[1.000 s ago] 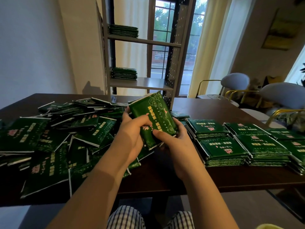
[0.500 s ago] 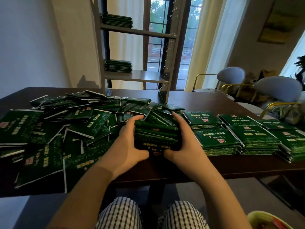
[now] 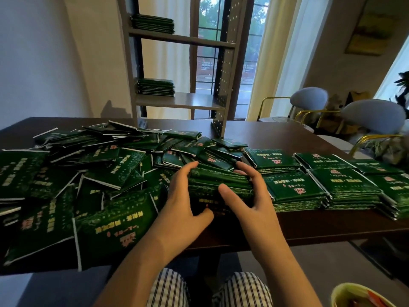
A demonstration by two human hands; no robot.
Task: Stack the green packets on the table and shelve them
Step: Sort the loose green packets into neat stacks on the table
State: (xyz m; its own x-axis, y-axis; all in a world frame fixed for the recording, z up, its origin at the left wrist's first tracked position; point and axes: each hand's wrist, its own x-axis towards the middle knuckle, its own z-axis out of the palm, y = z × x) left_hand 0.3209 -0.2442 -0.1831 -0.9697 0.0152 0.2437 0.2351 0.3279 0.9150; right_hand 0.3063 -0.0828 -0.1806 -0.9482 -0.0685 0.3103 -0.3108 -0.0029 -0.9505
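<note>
- We log one stack (image 3: 219,185) of green packets at the front of the desk (image 3: 287,138), between a loose heap (image 3: 110,173) and tidy piles (image 3: 294,191).
- Left hand (image 3: 183,204) curls round its left side.
- Right hand (image 3: 250,196) clasps its right side, thumb in front.
- Shelf (image 3: 177,100) behind the desk carries two bundles (image 3: 155,86).

A small stack of green packets (image 3: 218,180) sits clasped between the fingers (image 3: 185,172); a loose heap (image 3: 106,171) sprawls left of them, neat stacks (image 3: 294,189) right.
</note>
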